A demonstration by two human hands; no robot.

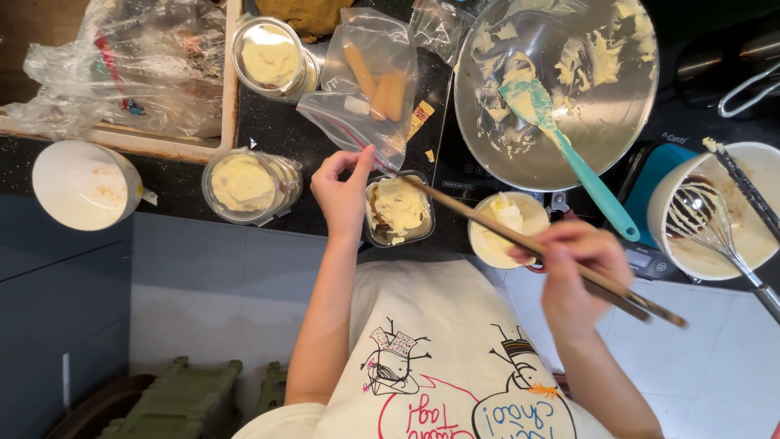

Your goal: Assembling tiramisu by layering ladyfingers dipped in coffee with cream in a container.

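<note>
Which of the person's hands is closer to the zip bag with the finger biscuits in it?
Left. The left hand touches the lower edge of the zip bag; the right hand holds chopsticks farther off.

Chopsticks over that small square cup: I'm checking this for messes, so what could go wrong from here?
The chopsticks cross above the open cream cup, so the right hand might dip or tip it. The square cup sits at the counter edge, steadied only by the left hand, and could slide off.
</note>
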